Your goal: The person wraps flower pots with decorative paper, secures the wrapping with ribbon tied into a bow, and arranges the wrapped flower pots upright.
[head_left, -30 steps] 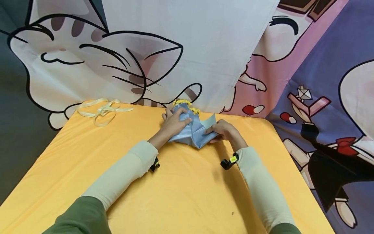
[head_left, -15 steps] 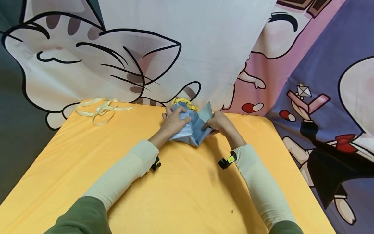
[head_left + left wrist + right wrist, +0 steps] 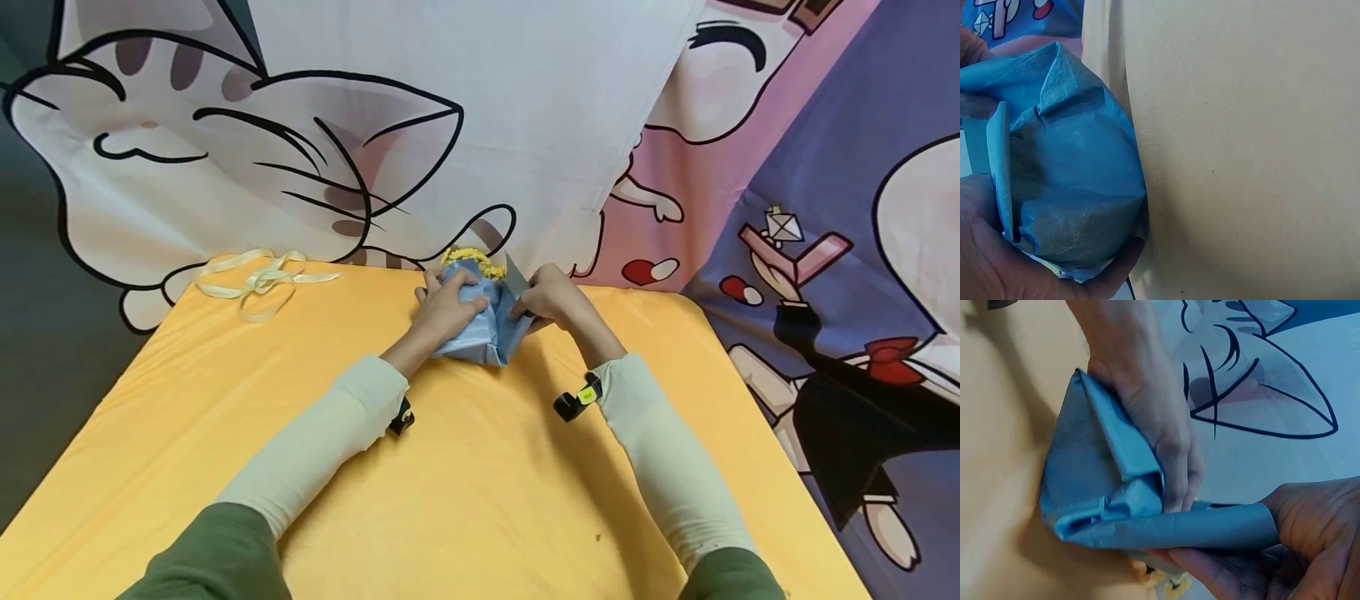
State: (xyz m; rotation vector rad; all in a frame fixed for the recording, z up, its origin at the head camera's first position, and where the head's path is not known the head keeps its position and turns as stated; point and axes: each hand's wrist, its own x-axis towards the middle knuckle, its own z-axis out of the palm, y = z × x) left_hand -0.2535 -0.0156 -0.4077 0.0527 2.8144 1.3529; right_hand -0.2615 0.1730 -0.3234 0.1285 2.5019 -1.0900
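Observation:
A bundle of light blue wrapping paper (image 3: 480, 333) lies near the table's far edge, with small yellow flowers (image 3: 476, 260) showing at its far end. My left hand (image 3: 446, 310) grips the bundle from the left, its thumb and fingers spread round the paper, as the left wrist view shows too. On the other side my right hand (image 3: 551, 298) pinches the paper's loose right flap (image 3: 1210, 528), which stands folded up between thumb and fingers. A few yellow blooms (image 3: 1175, 586) peek out beneath that flap in the right wrist view. Most of the stems are hidden by paper.
A loosely looped pale yellow ribbon (image 3: 262, 282) lies at the table's far left corner. A yellow cloth covers the table (image 3: 465, 500). Behind it hangs a printed cartoon curtain (image 3: 555, 125), close to the bundle.
My right hand has moved leftward and away from me, folding the paper's right flap up and in against the bundle. My left hand has stayed in place on it.

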